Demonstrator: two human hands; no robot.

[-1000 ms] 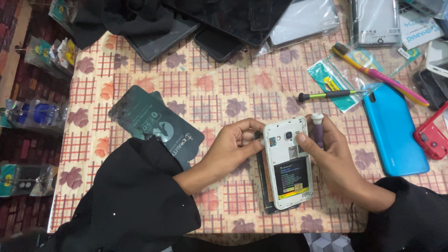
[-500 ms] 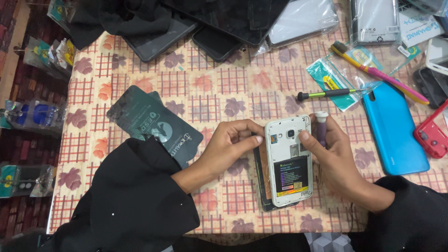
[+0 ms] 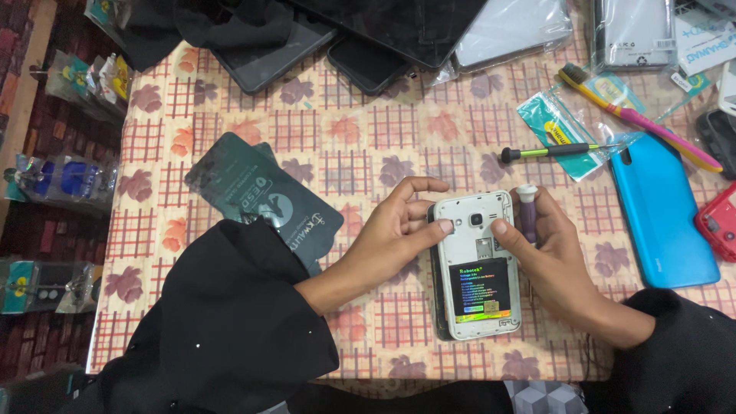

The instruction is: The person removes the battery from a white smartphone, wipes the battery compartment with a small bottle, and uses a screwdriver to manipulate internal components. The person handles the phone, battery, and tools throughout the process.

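A white phone (image 3: 477, 264) lies face down near the table's front edge, its back cover off and a black battery (image 3: 482, 290) showing. A dark panel peeks out beneath its left side. My left hand (image 3: 395, 230) grips the phone's upper left corner with thumb and fingers. My right hand (image 3: 548, 249) presses its thumb on the phone's upper right edge and also holds a small purple-handled screwdriver (image 3: 527, 211) upright against the palm.
A dark green pouch (image 3: 261, 195) lies left of my hands. A green-handled screwdriver (image 3: 548, 152), a pink and yellow toothbrush (image 3: 640, 119), a blue phone cover (image 3: 663, 207) and a red phone (image 3: 721, 222) lie to the right. Dark phones and clear cases crowd the far edge.
Both hands have stayed on the phone's top corners. The fingers have shifted slightly; the phone has barely moved.
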